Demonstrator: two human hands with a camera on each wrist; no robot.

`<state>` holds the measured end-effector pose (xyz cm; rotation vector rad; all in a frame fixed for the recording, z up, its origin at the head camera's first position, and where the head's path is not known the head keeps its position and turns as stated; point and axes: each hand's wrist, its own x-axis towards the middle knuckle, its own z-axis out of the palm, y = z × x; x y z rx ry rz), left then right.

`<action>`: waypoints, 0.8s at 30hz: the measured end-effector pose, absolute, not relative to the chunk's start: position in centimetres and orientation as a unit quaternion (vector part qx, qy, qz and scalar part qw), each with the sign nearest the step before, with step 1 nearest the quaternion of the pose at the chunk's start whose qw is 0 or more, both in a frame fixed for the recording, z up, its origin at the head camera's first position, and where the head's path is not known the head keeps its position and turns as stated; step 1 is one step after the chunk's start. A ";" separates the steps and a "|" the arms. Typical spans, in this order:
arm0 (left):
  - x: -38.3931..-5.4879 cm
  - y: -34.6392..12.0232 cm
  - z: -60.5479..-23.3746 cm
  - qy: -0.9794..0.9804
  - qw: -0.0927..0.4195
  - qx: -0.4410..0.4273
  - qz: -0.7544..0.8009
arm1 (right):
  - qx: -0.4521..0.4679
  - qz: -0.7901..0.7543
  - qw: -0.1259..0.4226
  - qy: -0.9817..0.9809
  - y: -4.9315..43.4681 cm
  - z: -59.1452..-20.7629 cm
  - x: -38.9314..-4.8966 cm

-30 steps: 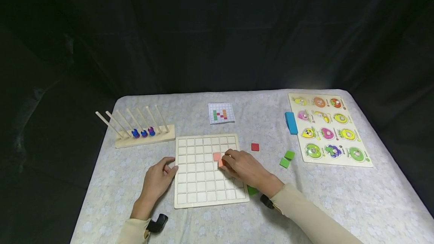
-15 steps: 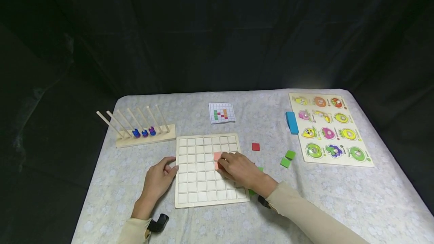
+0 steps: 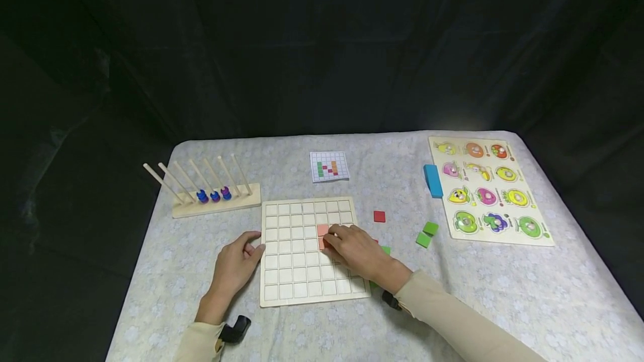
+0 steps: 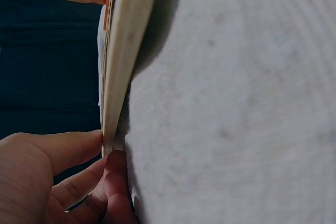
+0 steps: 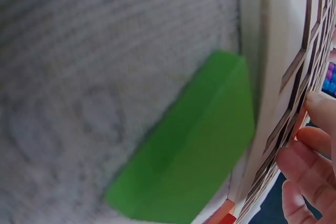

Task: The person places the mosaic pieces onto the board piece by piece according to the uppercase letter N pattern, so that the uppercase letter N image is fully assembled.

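Observation:
A wooden grid board (image 3: 299,275) lies flat in the middle of the table. My left hand (image 3: 236,261) pinches its left edge; in the left wrist view the thumb (image 4: 79,145) is on the upper side and the fingers below. Over the board, my right hand (image 3: 356,249) pinches an orange square tile (image 3: 322,243) at a cell, its right part hidden by the fingers. Directly above sits another orange tile (image 3: 322,230) in the grid. In the right wrist view, a green tile (image 5: 189,145) leans against the board's edge.
A red tile (image 3: 379,217) and green tiles (image 3: 424,239) lie right of the board. Behind it is a pattern card (image 3: 329,167). A peg stand with rings (image 3: 216,205) stands at left, a blue block (image 3: 432,181) and fruit puzzle (image 3: 503,228) at right.
My right hand has moved slightly left and lowered the orange tile from a tilt to lie below the other orange tile. In the last half second little differs. The left hand stays put.

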<state>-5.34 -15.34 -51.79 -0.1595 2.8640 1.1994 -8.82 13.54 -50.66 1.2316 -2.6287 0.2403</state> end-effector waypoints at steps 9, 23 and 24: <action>-5.3 -15.3 -51.7 0.921 0.017 -0.053 0.386 | 0.418 0.095 0.108 -0.897 13.6 -50.7 -8.9; -5.3 -15.4 -51.7 0.920 0.013 -0.051 0.388 | 0.405 0.141 0.079 -0.900 14.1 -50.2 -9.1; -5.3 -15.4 -51.7 0.920 0.012 -0.051 0.387 | 0.404 0.146 0.076 -0.900 14.3 -50.1 -9.2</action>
